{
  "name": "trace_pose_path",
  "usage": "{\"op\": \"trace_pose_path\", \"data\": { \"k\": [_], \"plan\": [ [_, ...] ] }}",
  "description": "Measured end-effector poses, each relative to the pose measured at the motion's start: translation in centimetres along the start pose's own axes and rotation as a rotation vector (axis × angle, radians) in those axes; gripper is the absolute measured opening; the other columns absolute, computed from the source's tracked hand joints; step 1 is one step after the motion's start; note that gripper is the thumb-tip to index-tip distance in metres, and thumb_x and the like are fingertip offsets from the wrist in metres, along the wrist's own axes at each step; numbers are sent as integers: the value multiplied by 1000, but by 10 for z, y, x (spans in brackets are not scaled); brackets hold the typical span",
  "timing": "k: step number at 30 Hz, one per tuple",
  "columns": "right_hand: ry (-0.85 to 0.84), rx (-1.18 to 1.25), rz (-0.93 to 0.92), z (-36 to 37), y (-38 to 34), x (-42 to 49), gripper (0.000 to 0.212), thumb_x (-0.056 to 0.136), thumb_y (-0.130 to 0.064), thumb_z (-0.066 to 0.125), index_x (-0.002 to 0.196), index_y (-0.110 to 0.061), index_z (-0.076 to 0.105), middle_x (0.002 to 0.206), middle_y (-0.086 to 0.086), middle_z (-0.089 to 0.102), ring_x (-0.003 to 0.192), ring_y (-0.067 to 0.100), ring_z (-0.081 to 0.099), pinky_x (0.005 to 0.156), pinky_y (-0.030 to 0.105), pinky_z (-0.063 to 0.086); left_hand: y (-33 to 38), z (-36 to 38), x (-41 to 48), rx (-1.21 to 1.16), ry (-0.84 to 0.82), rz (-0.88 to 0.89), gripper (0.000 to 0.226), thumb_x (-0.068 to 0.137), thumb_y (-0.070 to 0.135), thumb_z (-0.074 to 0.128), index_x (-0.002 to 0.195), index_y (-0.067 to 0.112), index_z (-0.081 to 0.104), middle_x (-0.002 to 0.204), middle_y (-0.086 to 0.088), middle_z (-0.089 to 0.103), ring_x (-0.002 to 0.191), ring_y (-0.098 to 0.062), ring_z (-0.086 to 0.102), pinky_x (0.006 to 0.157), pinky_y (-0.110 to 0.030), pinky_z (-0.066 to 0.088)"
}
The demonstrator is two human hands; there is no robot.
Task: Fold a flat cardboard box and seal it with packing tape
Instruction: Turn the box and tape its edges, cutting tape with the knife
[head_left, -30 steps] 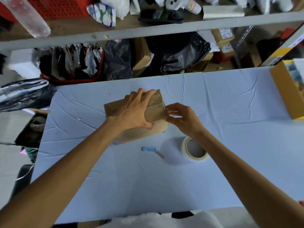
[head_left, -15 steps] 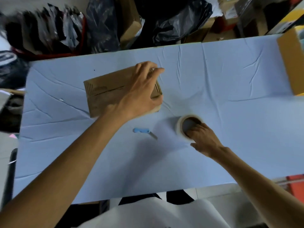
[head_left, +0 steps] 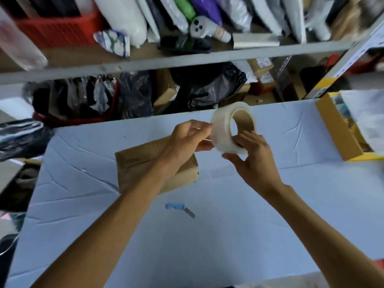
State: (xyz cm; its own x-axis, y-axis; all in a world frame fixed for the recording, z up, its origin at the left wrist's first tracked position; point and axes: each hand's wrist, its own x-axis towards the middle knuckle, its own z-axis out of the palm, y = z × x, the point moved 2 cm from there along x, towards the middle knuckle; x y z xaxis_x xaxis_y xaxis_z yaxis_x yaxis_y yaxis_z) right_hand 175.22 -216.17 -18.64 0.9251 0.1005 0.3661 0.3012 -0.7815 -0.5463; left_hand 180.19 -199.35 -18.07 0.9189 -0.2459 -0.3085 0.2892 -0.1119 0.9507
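A folded brown cardboard box (head_left: 137, 163) lies on the light blue table (head_left: 207, 246), partly hidden by my left forearm. A roll of clear packing tape (head_left: 223, 129) is held in the air above the box's right end. My right hand (head_left: 251, 156) grips the roll from below, thumb under it and fingers in its core. My left hand (head_left: 190, 138) pinches at the roll's left edge with thumb and fingertips. Neither hand touches the box.
A small blue-handled knife (head_left: 179, 207) lies on the table in front of the box. A yellow open carton (head_left: 342, 129) sits at the right edge. Cluttered shelves (head_left: 187, 61) with bags and boxes stand behind the table's far edge.
My right hand picked the tape roll up from the table and raised it. My left hand left the box and came to the roll's edge. The box stays on the table.
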Motion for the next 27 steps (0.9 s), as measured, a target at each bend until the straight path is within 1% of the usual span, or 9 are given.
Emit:
{"op": "trace_pose_path", "data": {
  "k": [3,6,9,13,17,19,22,25,27],
  "plan": [
    [-35,-23,17,0,-5,7,23,69,-11,82,79,-7,62,79,6,64,72,22,50,66,29,35,6,-4,-3,-6,33,35,29,89,30,64,104,6,64,95,-7,73,82,-14,72,71,-21,57],
    [-69,-21,33,2,-7,8,24,67,-10,84,78,-7,63,78,6,64,71,19,47,66,28,33,7,-8,-7,69,76,62,35,83,38,68,101,7,68,91,-6,74,80,-14,73,75,-28,59],
    [-82,14,53,5,-8,9,27,66,-11,84,74,-11,58,76,5,62,68,18,44,63,28,32,5,-14,-10,114,150,108,30,78,35,75,93,9,69,83,-4,74,76,-16,73,74,-31,60],
    [-101,31,75,8,-11,9,39,66,-10,83,71,-20,46,73,-4,51,66,18,40,61,27,29,5,-19,-10,171,156,113,19,82,23,72,93,9,68,83,-2,72,75,-15,72,72,-28,60],
    [-126,24,53,8,-13,10,28,66,-7,82,72,-10,55,72,0,55,67,17,39,64,28,29,2,-22,-8,22,152,-26,13,83,16,71,94,9,68,86,-6,72,77,-14,70,69,-22,58],
    [-141,-4,20,8,-15,10,25,66,-7,83,75,-6,60,73,5,61,68,15,40,66,28,30,0,-23,-8,35,145,-49,10,83,15,71,93,12,69,86,-5,72,78,-13,69,68,-19,57],
    [-162,-64,-1,8,-17,9,25,66,-9,83,79,-4,62,77,7,65,69,15,42,65,28,31,-1,-24,-9,153,171,-8,7,85,14,70,90,18,70,86,0,72,79,-13,69,68,-17,56],
    [-183,-125,-3,10,-21,10,25,68,-11,81,82,-4,62,82,9,67,70,20,50,65,28,32,0,-24,-10,242,223,52,10,86,14,68,94,18,70,84,3,71,77,-10,69,68,-17,56],
    [-214,-65,68,12,-25,16,26,71,-14,78,89,-5,62,86,9,68,71,20,52,62,30,39,3,-26,-12,264,255,101,11,86,12,67,95,17,70,82,3,70,72,-5,67,66,-16,55]
  ]
}}
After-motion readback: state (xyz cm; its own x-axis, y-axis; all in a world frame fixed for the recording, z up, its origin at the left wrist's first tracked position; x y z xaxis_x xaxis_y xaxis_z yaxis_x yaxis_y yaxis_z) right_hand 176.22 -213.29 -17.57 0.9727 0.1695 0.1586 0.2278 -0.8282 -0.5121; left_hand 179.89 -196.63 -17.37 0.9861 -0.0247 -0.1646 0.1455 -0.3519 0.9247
